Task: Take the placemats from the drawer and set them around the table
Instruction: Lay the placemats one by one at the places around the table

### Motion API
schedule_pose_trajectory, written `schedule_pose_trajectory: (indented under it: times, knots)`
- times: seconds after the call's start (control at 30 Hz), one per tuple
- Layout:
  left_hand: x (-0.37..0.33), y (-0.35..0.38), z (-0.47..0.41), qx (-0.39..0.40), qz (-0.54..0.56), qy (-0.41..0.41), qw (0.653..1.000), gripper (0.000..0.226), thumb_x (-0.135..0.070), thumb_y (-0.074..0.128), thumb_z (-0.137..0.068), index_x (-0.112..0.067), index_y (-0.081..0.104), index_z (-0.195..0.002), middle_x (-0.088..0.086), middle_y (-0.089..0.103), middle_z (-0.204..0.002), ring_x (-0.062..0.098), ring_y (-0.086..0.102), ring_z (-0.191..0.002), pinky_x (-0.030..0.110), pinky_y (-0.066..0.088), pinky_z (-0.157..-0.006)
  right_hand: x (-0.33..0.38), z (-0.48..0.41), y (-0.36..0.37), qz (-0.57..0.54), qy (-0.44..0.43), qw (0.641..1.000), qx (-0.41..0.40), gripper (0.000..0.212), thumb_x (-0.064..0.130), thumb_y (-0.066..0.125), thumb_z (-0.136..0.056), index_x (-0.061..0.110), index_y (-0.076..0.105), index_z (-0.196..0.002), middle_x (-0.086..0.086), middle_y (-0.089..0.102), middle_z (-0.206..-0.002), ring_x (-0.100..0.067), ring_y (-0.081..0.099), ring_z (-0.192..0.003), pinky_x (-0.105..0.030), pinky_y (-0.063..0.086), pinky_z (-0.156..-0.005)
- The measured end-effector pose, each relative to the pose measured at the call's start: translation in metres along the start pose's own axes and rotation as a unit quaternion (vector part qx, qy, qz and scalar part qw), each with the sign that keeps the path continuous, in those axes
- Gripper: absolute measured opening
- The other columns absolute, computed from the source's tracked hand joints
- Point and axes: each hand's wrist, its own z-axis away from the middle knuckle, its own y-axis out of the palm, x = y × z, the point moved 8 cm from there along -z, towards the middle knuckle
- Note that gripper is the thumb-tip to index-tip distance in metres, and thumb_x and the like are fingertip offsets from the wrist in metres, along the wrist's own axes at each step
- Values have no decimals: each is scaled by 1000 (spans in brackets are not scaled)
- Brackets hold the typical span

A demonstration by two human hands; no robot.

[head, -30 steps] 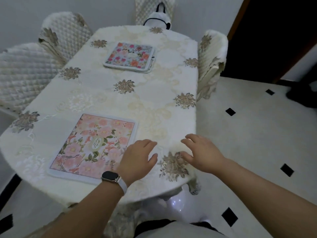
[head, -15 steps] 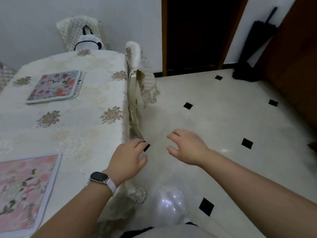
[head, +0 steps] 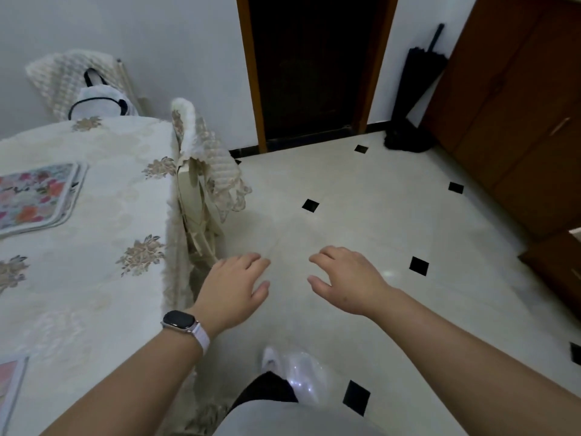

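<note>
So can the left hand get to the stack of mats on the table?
Probably, with a stretch: the left hand is empty, beside the table, and only bare cloth lies between it and the stack.

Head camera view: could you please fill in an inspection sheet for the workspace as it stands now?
Surface: table under a cream flowered cloth, at the left.
Job's things: flowered placemats, seemingly two stacked, at the far end; corner of a pink placemat at the near edge.
Clutter: white bag on the far chair.
Hands: left hand and right hand both open, holding nothing, over the floor.
Cables: nothing seen.
Surroundings: covered chair, dark doorway, black umbrella, wooden cabinet.
</note>
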Motion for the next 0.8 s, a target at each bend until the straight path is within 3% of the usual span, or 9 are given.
schedule_pose_trajectory:
  times: [0.3, 0.6, 0.8]
  knots:
    - [51, 37, -131, 9, 54, 28, 998, 47, -46, 46, -85, -20, 63, -120, 3, 65, -118, 26, 63, -101, 37, 50, -80, -59, -117, -19, 33, 46, 998, 16, 48, 50, 43, -94, 23, 52, -133, 2, 55, -127, -22, 52, -115, -34, 40, -93]
    - [141, 2, -265, -37, 37, 72, 996, 44, -43, 45, -84, -18, 65, -115, 5, 66, -114, 27, 64, -97, 39, 51, -80, -63, -261, -68, 37, 55, 998, -3, 48, 49, 43, -95, 24, 49, -136, 3, 53, -131, -20, 49, -118, -34, 39, -98]
    - [183, -12, -309, -42, 43, 50, 997, 46, -44, 43, -87, -19, 62, -121, 4, 63, -121, 26, 61, -105, 41, 48, -87, -69, -322, -81, 38, 47, 998, 6, 49, 49, 42, -96, 24, 47, -138, 4, 50, -137, -19, 48, -122, -34, 39, -100]
